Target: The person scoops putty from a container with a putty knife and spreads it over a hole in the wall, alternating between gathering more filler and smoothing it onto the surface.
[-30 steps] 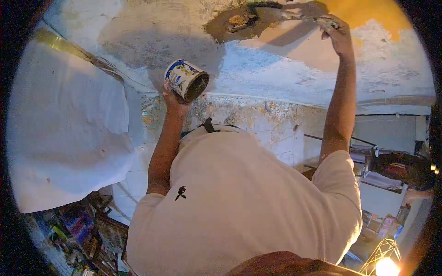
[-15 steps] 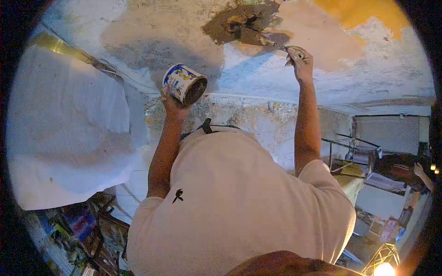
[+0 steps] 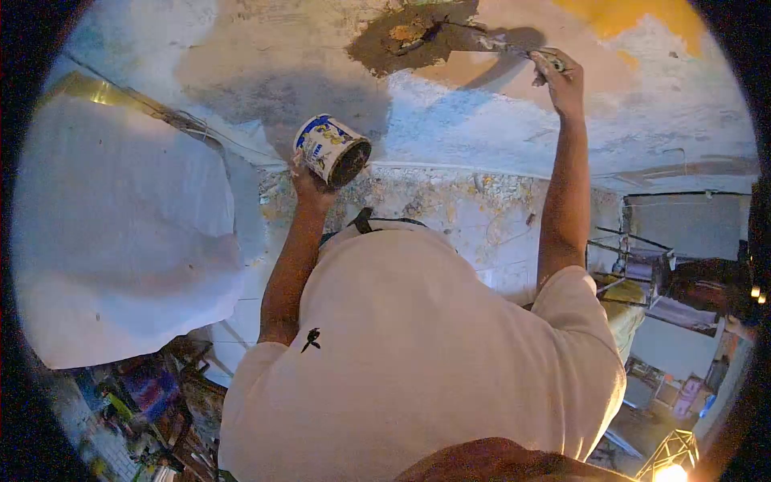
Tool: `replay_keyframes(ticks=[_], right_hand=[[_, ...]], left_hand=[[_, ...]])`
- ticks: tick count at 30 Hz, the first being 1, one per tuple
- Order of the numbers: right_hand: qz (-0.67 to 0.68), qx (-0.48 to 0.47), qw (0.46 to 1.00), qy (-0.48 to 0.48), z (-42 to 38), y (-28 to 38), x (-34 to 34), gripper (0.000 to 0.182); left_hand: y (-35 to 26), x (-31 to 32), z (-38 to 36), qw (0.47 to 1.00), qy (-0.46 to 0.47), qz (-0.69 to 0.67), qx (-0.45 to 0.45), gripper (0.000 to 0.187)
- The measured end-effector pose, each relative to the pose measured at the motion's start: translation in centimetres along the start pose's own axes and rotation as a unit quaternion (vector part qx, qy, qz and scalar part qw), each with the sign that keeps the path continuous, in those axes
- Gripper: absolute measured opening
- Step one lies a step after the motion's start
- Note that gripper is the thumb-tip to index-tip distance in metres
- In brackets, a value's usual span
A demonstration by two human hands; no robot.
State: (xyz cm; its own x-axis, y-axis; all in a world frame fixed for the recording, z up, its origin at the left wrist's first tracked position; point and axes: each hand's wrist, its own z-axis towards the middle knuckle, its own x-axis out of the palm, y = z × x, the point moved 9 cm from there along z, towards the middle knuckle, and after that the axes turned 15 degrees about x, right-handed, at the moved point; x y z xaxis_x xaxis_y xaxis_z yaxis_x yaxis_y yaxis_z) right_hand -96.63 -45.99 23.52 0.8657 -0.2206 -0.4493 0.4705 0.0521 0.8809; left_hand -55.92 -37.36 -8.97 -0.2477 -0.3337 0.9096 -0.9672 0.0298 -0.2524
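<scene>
My left hand [image 3: 312, 183] grips a white plastic tub [image 3: 323, 148] with blue and yellow printing from below and the side. Its mouth tilts toward the lower right, and a dark grey-brown residue coats the inside. In my right hand [image 3: 560, 79] is a putty knife [image 3: 514, 48], fingers closed around its handle. The blade points left, its tip at the right edge of a dark wet plaster patch [image 3: 377, 50] on the wall [image 3: 265, 56]. An orange-brown spot and a dark crack show within that patch.
A white sheet [image 3: 128, 233] hangs at the left, above a jumble of objects [image 3: 152, 402]. On the right stand a metal frame [image 3: 634, 249] and a lit lamp in a wire cage [image 3: 671, 462]. Another person's arm [image 3: 737, 328] shows at the far right edge.
My right hand has moved right and slightly up with the putty knife, its blade drawn off the patch's middle to its right edge. The tub has shifted slightly right.
</scene>
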Motion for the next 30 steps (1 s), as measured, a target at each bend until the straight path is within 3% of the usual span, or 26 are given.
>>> replay_keyframes(ticks=[6, 14, 18, 20, 22, 30], right_hand=[[-0.021, -0.036, 0.999, 0.02, -0.7, 3.1, -2.9, 0.02], [-0.023, -0.022, 0.996, 0.084, 1.5, -0.4, 2.1, 0.021], [-0.088, -0.039, 0.994, 0.047, 2.1, 2.6, -0.2, 0.02], [-0.097, -0.059, 0.993, 0.036, 0.7, 6.4, -1.1, 0.021], [-0.161, -0.051, 0.985, -0.017, 0.2, 8.6, -2.6, 0.022], [-0.151, -0.088, 0.982, 0.075, 0.1, 8.1, 0.7, 0.021]], left_hand=[[-0.1, 2.0, -0.9, 0.999, 0.033, -0.011, 0.002, 0.058], [0.0, 3.0, -1.3, 0.998, 0.042, -0.032, -0.017, 0.061], [0.1, 1.1, -0.8, 1.0, 0.004, 0.01, 0.006, 0.062], [0.2, 1.6, -0.6, 0.997, 0.074, -0.006, -0.002, 0.061], [0.1, 2.0, -0.8, 0.998, 0.056, 0.004, -0.002, 0.061], [1.0, 1.7, -0.3, 0.998, 0.061, -0.006, -0.03, 0.074]])
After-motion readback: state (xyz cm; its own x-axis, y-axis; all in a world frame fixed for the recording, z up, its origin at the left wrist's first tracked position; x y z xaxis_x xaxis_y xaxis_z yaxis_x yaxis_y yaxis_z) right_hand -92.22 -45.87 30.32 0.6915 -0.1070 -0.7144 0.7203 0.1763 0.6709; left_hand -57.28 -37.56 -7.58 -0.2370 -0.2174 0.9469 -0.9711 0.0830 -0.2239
